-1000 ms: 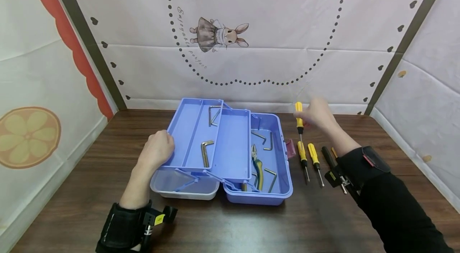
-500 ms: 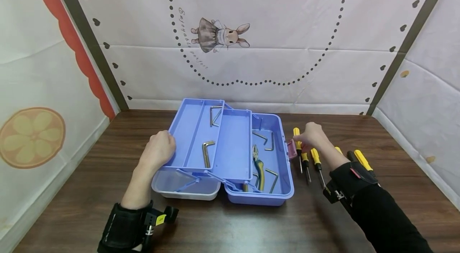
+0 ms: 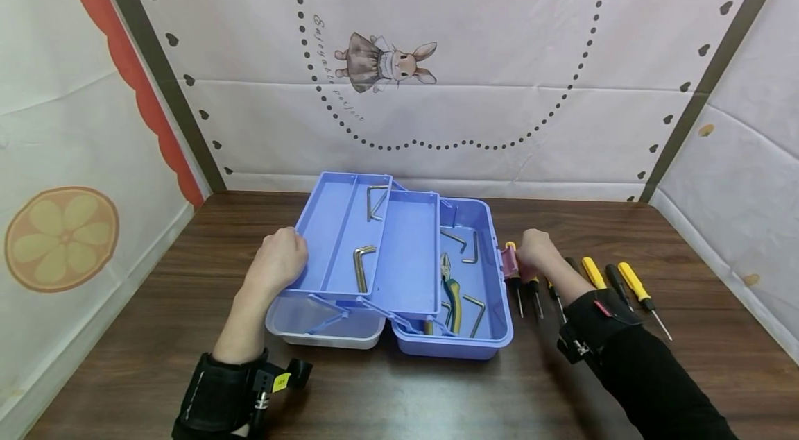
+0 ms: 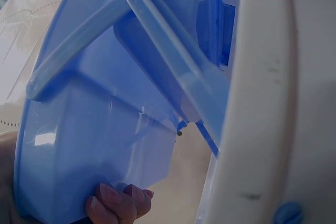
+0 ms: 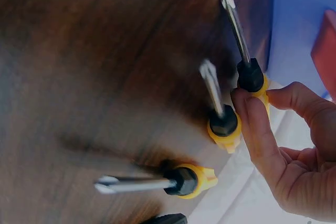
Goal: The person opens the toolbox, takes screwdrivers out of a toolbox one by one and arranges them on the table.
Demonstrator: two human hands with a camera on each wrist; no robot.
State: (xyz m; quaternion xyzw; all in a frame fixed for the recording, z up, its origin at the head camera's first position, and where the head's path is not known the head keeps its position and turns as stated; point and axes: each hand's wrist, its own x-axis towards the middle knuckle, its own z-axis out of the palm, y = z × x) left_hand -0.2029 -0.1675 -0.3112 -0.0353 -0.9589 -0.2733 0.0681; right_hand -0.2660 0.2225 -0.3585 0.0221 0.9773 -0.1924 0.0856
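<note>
My left hand (image 3: 277, 259) holds the left edge of the upper tray (image 3: 327, 225) of a blue toolbox; in the left wrist view its fingertips (image 4: 113, 200) curl round the tray's edge. Beside the toolbox's right wall, my right hand (image 3: 540, 251) pinches a yellow-and-black screwdriver (image 5: 251, 77) between thumb and fingers, at the handle near the black collar. That screwdriver's shaft (image 3: 519, 301) points toward me, next to the pink latch (image 3: 510, 261). Two more yellow-handled screwdrivers, one nearer (image 5: 223, 124) and one farther (image 5: 181, 181), lie beside it, partly behind the hand in the head view.
Farther right lie a yellow screwdriver (image 3: 633, 282) and dark-handled tools (image 3: 614, 278). Hex keys (image 3: 361, 266) lie in the upper tray; pliers (image 3: 452, 298) and more hex keys are in the toolbox's base (image 3: 493, 329). A clear bin (image 3: 324, 337) sits under the tray.
My right hand has brought the pinched screwdriver down and toward me, from behind the others to beside the pink latch. My left hand keeps its hold on the tray.
</note>
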